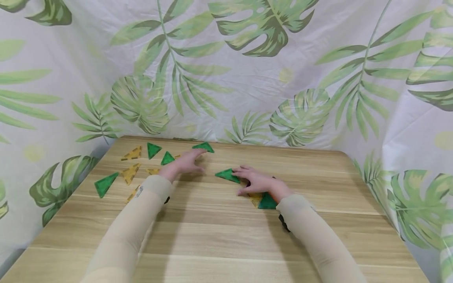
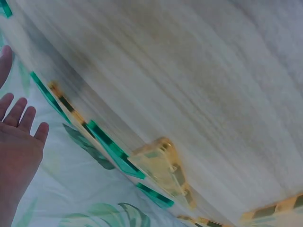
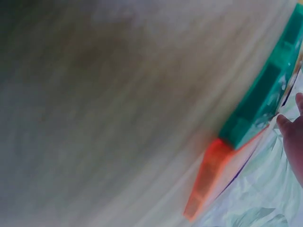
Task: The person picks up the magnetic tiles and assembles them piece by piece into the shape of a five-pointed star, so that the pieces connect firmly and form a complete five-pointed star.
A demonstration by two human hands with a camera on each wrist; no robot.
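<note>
My left hand (image 1: 187, 162) hovers over the table's back left part with fingers spread and nothing held. Its fingertips overlap a green triangular tile (image 1: 209, 148) near the back edge. In the left wrist view, the left hand (image 2: 18, 142) shows with fingers apart. My right hand (image 1: 257, 181) lies over a cluster of joined tiles, fingers extended, fingertips at the corner of a green triangle (image 1: 226, 175). Beneath it a yellow tile (image 1: 255, 199) and another green tile (image 1: 267, 201) show; the hand hides the rest. The right wrist view shows the cluster's green tile (image 3: 260, 101) beside an orange tile (image 3: 207, 177).
Several loose yellow triangles (image 1: 131, 173) and green triangles (image 1: 106, 184) lie at the left of the wooden table (image 1: 212, 236). In the left wrist view, a yellow tile (image 2: 163, 165) lies near a green tile (image 2: 113, 149). A leaf-print cloth (image 1: 247, 86) hangs behind.
</note>
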